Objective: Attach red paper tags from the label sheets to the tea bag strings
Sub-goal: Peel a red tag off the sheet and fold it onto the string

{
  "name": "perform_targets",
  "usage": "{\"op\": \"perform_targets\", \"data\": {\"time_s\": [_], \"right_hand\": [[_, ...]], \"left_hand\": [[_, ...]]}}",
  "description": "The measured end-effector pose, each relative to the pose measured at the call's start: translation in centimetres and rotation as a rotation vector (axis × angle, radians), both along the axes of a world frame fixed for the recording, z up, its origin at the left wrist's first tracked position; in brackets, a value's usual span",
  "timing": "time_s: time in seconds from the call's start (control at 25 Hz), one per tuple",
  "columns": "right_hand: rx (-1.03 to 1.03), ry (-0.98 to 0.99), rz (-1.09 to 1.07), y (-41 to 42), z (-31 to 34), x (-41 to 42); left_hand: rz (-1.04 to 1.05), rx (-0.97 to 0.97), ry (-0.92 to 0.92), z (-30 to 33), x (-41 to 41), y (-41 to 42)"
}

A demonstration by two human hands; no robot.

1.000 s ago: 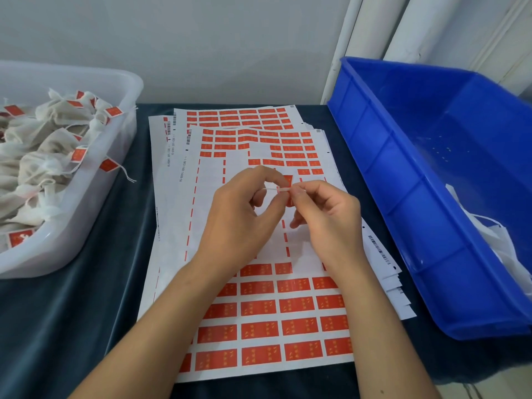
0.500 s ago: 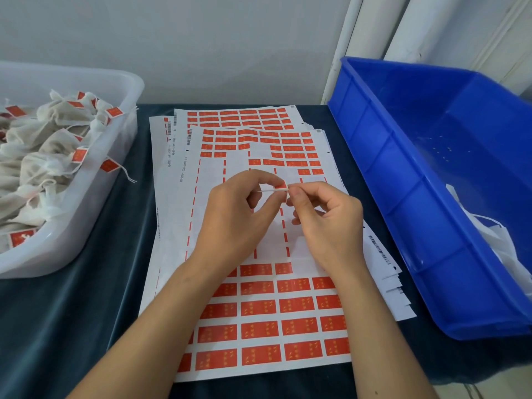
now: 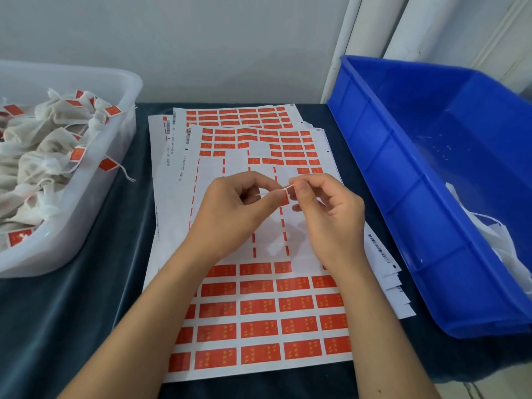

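Two hands, left hand and right hand, both pinching one red tag between them.

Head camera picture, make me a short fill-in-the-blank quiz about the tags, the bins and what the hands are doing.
1. The left hand and right hand pinch a small tag above the ____ sheets.
2. The tea bags with red tags lie in the translucent white bin on the person's ____ side.
3. The bin on the right is ____ in colour.
4. The tags printed on the top label sheet are ____.

Missing words: label; left; blue; red
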State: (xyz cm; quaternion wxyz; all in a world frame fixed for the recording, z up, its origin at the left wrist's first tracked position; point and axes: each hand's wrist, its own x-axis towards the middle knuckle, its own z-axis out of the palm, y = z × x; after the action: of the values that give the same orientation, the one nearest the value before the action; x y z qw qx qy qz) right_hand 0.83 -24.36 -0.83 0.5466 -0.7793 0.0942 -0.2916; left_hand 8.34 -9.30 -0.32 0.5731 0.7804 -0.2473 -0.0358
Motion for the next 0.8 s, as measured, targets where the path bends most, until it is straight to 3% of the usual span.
{"op": "perform_targets", "data": {"time_s": [0.28,0.8], "right_hand": [[0.051,0.011,0.059,0.17,0.36,-0.35],[0.064,0.026,0.067,0.22,0.45,-0.37]], "left_hand": [[-0.073,-0.018,0.131,0.89,0.14,0.45],[-0.052,0.007,0.162,1.01,-0.05,0.23]]}}
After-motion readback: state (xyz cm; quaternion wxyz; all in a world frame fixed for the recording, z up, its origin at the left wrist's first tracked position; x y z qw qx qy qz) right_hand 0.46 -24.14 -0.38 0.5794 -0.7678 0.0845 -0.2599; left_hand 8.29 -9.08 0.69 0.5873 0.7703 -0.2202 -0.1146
